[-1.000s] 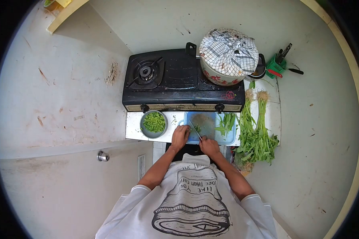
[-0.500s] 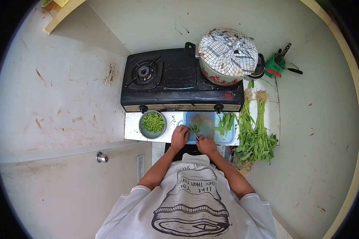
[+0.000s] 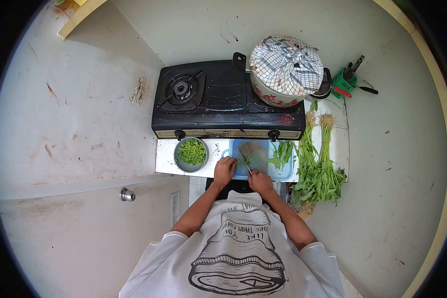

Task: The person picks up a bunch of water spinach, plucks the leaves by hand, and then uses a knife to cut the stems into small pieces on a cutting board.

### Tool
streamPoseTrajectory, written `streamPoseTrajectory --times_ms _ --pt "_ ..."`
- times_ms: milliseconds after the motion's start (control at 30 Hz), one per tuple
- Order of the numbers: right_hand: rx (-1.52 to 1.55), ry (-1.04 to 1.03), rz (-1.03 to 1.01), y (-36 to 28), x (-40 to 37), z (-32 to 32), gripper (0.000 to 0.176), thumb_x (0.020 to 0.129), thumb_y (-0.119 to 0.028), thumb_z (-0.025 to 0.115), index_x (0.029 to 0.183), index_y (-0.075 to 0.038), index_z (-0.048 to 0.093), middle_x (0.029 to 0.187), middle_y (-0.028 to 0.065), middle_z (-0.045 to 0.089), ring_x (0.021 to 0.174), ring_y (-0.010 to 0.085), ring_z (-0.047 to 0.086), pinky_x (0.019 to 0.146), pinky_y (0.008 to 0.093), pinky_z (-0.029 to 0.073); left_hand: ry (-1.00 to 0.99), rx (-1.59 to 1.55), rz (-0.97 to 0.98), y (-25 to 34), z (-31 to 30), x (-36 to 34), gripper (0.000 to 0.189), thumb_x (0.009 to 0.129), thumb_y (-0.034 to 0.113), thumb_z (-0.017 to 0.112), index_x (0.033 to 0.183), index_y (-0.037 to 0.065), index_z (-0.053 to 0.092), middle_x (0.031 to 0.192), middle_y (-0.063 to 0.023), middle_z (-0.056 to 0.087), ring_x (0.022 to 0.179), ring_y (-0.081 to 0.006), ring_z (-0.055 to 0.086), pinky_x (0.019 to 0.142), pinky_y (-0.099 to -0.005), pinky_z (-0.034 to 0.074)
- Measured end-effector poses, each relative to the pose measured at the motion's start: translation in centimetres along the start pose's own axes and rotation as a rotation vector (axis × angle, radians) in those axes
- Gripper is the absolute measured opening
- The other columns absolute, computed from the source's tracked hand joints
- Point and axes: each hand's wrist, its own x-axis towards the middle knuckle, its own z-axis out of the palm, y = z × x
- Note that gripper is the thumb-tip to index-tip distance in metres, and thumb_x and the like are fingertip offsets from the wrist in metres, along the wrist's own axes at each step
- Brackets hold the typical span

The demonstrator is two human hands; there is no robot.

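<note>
My right hand (image 3: 260,182) is closed round the handle of a knife (image 3: 244,160), whose blade slants up and left over the blue cutting board (image 3: 286,174). At the board's left side, my left hand (image 3: 225,170) has its fingers curled against a small bunch of leafy greens (image 3: 244,159), close to the blade. How much of the bunch lies under the fingers is hidden. Uncut green leaves (image 3: 282,154) rest on the right part of the board. Left of my left hand stands a grey bowl (image 3: 179,164) holding chopped greens (image 3: 191,151).
A black two-burner stove (image 3: 223,116) stands behind the board, with a cloth-covered pot (image 3: 278,97) on its right side. Bundles of rooted greens (image 3: 325,169) lie right of the board. A green basket (image 3: 340,82) with knives hangs on the right wall; a door (image 3: 89,233) is at left.
The knife has swung slightly, its blade now a little farther right of my left fingers. My right hand has shifted slightly right. My left hand stays nearly in place.
</note>
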Motion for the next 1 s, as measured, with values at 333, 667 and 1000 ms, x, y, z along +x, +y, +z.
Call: streamPoseTrajectory --times_ms 333,667,1000 --pt "-0.017 -0.124 -0.028 -0.7 0.1 -0.8 0.038 0.099 -0.034 0.056 0.102 0.004 0.059 0.077 0.0276 0.072 0.074 0.0471 0.073 0.069 0.0561 0.059 0.013 0.021 -0.006 -0.1 0.3 0.1 0.007 0.087 0.008 0.071 0.093 0.005 0.072 0.089 -0.0122 0.063 0.088 -0.035 0.061 0.081 -0.0449 0.05" --pt "-0.003 -0.084 0.017 -0.5 0.3 -0.9 0.037 0.099 -0.033 0.055 0.104 0.002 0.06 0.079 0.0284 0.072 0.076 0.0476 0.073 0.071 0.0578 0.059 0.035 -0.05 -0.025 0.1 0.1 0.1 0.006 0.086 0.005 0.072 0.092 0.005 0.071 0.089 -0.0129 0.065 0.088 -0.0353 0.065 0.079 -0.0454 0.052" --pt "-0.038 -0.112 -0.047 -0.5 0.2 -0.7 0.039 0.098 -0.035 0.057 0.106 0.003 0.059 0.077 0.0286 0.071 0.072 0.0477 0.072 0.069 0.0567 0.059 -0.006 -0.04 -0.081 0.1 -0.1 0.1 0.007 0.086 0.006 0.073 0.093 0.005 0.072 0.089 -0.0129 0.066 0.087 -0.0348 0.066 0.079 -0.0439 0.052"
